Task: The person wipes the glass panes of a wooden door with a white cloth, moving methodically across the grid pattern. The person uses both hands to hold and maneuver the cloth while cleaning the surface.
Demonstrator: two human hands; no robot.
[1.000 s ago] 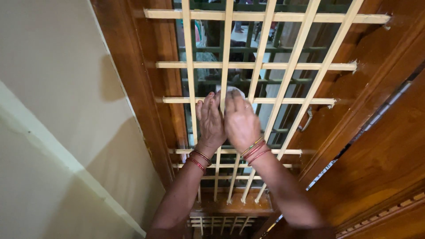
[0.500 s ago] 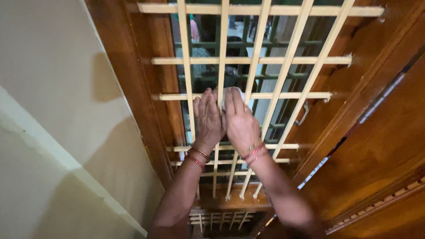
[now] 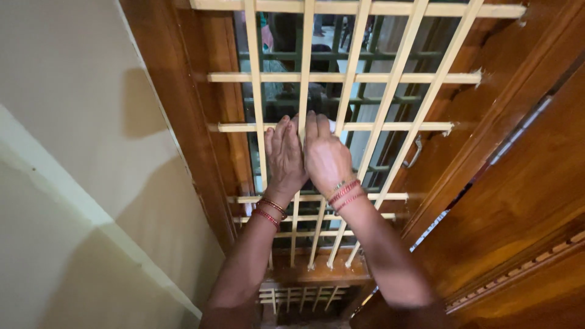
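Observation:
A cream-painted window grille [image 3: 390,77] of crossed bars fills a brown wooden frame [image 3: 213,122]. My left hand [image 3: 284,155] lies flat on an upright bar with its fingers stretched upward. Right beside it, my right hand [image 3: 325,157] presses a small white cloth [image 3: 332,125] against the horizontal bar; only a sliver of the cloth shows past my fingertips. Both wrists wear red and gold bangles. The two hands touch side by side near the grille's middle.
A cream wall [image 3: 73,152] stands at the left. An open wooden shutter [image 3: 524,201] with a metal hinge strip angles in at the right. A green outer grille [image 3: 359,55] and part of a person show behind the bars. A metal handle [image 3: 415,152] sits by the right frame.
Both hands sit a little higher in view and my right hand now covers more of the white cloth, which showed above the fingers before. The view has shifted slightly.

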